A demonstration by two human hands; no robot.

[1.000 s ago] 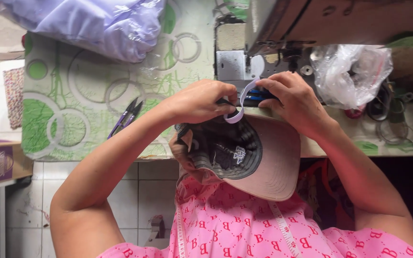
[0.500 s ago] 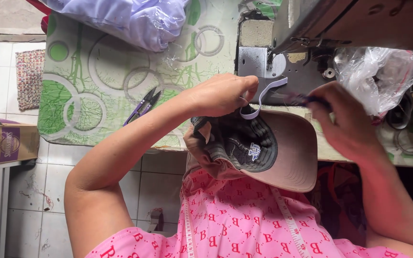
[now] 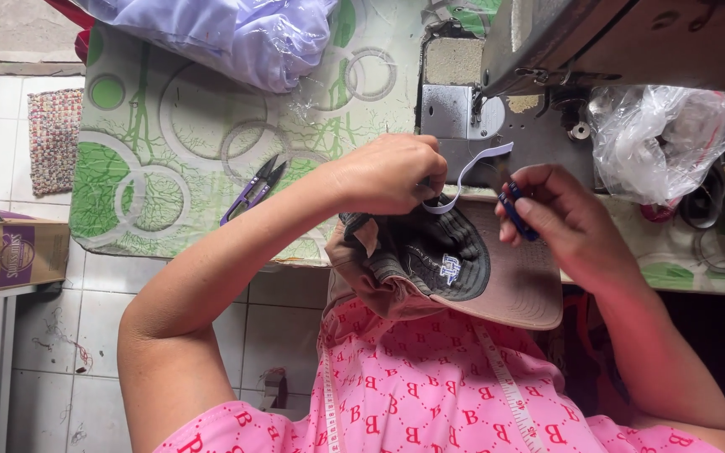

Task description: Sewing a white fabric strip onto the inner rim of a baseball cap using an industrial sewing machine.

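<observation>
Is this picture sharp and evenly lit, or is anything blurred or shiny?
Head view: soft, even daylight. The left hand and cap look sharp; the right hand is slightly smeared. Glare whitens the clear plastic bag, and the sewing machine lies in shadow.

The cap [image 3: 455, 268] was cloth: a matt tan brim and a dark woven crown with a stitched emblem. The white strip [image 3: 473, 170] pinched by the left hand [image 3: 392, 172] looked like smooth, flat fabric tape. The blue tool [image 3: 515, 210] in the right hand [image 3: 560, 220] had a glossy plastic look. The sewing machine [image 3: 539, 50] bed was dull grey metal, scuffed and worn. The table cover [image 3: 169, 143] was smooth printed vinyl with a slight sheen. The plastic bag [image 3: 660, 138] was clear, crinkled and shiny. The thread snips [image 3: 252, 190] had purple plastic handles.
</observation>
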